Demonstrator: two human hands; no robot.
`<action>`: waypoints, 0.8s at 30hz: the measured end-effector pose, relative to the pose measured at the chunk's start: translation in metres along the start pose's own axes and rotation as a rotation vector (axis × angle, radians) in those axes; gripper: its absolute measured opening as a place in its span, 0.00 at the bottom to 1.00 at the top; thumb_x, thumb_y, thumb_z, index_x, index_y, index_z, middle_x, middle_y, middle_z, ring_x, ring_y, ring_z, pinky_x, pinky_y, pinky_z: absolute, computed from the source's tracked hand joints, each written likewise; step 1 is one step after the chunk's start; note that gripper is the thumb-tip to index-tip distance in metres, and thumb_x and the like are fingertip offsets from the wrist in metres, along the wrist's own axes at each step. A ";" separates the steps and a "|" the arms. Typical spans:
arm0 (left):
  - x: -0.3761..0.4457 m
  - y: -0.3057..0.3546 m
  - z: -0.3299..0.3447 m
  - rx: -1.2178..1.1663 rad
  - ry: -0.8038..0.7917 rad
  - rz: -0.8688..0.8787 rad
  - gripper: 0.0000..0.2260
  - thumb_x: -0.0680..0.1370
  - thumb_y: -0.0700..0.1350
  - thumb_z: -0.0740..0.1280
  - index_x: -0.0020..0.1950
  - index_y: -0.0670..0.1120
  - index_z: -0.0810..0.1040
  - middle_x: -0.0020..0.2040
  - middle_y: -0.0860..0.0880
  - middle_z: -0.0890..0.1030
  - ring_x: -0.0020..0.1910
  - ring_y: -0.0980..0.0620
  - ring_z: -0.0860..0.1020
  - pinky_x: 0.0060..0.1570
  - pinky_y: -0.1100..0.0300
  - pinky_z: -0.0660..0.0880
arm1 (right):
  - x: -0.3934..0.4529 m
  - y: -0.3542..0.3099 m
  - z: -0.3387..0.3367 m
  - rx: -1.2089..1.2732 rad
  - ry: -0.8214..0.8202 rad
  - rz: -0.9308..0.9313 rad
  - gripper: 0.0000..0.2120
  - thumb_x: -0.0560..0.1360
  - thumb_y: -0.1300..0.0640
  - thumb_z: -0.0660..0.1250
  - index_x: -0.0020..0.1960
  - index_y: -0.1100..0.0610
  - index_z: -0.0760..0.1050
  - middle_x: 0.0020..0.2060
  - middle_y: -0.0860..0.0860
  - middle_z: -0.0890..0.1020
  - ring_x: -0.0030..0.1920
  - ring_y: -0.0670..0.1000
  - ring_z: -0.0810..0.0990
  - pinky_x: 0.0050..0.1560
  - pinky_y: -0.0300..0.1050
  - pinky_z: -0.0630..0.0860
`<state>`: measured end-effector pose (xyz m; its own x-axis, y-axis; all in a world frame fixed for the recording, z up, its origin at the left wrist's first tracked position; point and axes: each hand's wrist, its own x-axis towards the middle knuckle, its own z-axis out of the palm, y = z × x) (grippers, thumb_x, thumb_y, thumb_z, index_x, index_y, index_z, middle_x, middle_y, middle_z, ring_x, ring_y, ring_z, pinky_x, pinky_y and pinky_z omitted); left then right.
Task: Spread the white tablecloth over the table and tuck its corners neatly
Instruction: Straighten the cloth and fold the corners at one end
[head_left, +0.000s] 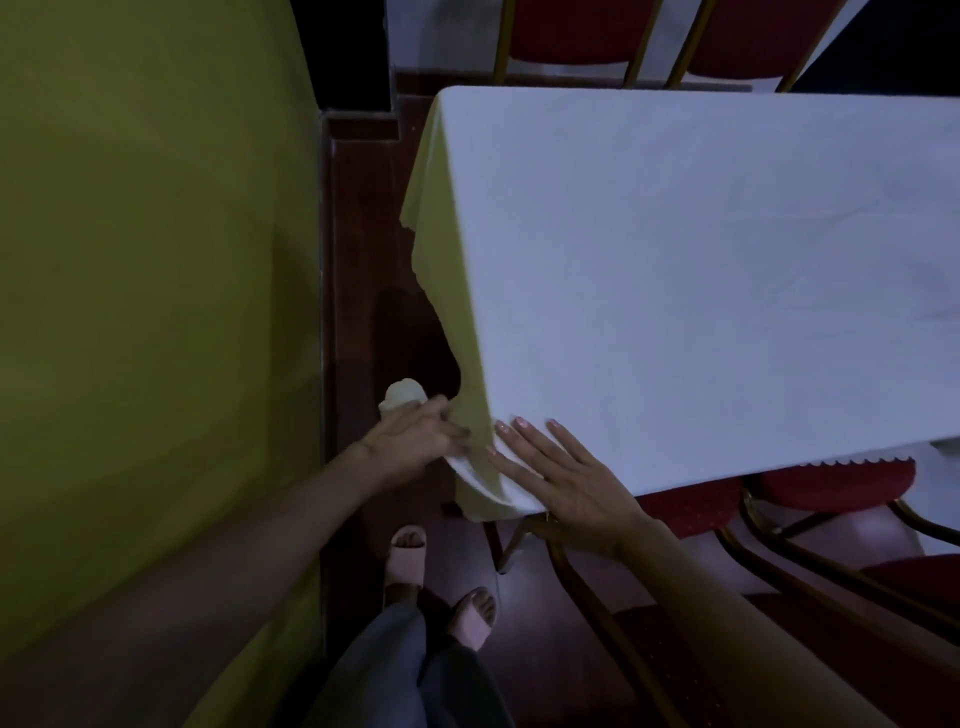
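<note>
The white tablecloth (675, 270) lies spread over the table top, and its left side hangs down toward the floor. At the near left corner my left hand (415, 441) grips a bunched fold of the hanging cloth, with a small rolled end sticking out above the knuckles. My right hand (561, 478) lies flat, fingers apart, pressing the cloth down on the table's corner. The cloth's near edge has a scalloped trim at the right.
A yellow-green wall (156, 312) stands close on the left, leaving a narrow strip of dark red floor (358, 260). Red chairs with gold frames stand behind the table (571, 31) and at its near side (779, 509). My feet in pink sandals (441, 582) are below.
</note>
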<state>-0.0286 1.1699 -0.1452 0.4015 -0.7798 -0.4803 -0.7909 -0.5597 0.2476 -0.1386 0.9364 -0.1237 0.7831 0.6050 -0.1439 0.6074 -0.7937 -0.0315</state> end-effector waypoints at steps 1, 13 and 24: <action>0.002 0.007 0.001 -0.135 -0.063 0.062 0.29 0.70 0.59 0.52 0.65 0.48 0.75 0.65 0.49 0.76 0.65 0.48 0.71 0.61 0.53 0.69 | -0.002 -0.001 0.001 0.000 0.004 0.015 0.41 0.72 0.42 0.62 0.78 0.57 0.52 0.78 0.56 0.54 0.78 0.55 0.51 0.76 0.57 0.52; 0.025 0.048 0.015 -0.516 0.301 -0.450 0.09 0.73 0.42 0.63 0.43 0.47 0.84 0.53 0.48 0.79 0.60 0.45 0.70 0.61 0.52 0.68 | -0.015 -0.022 -0.005 0.143 -0.085 0.321 0.42 0.72 0.41 0.56 0.78 0.60 0.47 0.79 0.55 0.50 0.79 0.54 0.47 0.75 0.59 0.52; 0.040 0.104 -0.029 -1.669 0.361 -0.965 0.31 0.79 0.66 0.44 0.72 0.46 0.61 0.63 0.36 0.75 0.58 0.34 0.77 0.60 0.36 0.73 | -0.040 -0.027 -0.032 0.386 -0.156 0.463 0.39 0.76 0.53 0.60 0.79 0.55 0.39 0.77 0.50 0.37 0.76 0.51 0.33 0.77 0.50 0.37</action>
<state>-0.0815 1.0723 -0.1148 0.5912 0.0071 -0.8065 0.7809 -0.2551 0.5702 -0.1820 0.9352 -0.0854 0.9073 0.1992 -0.3703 0.0946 -0.9548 -0.2819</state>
